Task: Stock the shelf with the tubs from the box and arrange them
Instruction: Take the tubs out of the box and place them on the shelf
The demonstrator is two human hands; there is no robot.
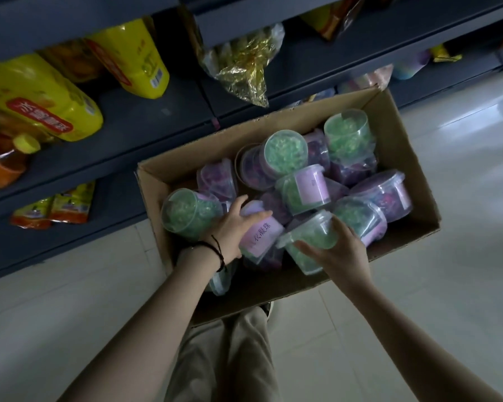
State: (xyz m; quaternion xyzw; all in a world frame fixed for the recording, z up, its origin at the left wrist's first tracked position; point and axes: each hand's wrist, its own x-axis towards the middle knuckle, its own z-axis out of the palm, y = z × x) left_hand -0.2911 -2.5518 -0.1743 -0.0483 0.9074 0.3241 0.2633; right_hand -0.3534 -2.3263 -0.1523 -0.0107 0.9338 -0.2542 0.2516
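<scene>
Both forearms are left uncovered as far as they are shown, and the left hand (230, 227) and the right hand (340, 250) are bare as well. A thin black cord bracelet (217, 251) is worn round the left wrist, wound in more than one strand, and a short loose end can be seen trailing from it. Loose trousers (230, 358) of pale khaki cloth are worn, creased along the legs. A dark shoe (268, 310) with a lighter sole is partly shown beyond them.

The cardboard box (276, 294) sits on the pale tiled floor (447, 285) beside dark shelves (157, 123) (yellow bottles (41, 97) lying on one).
</scene>
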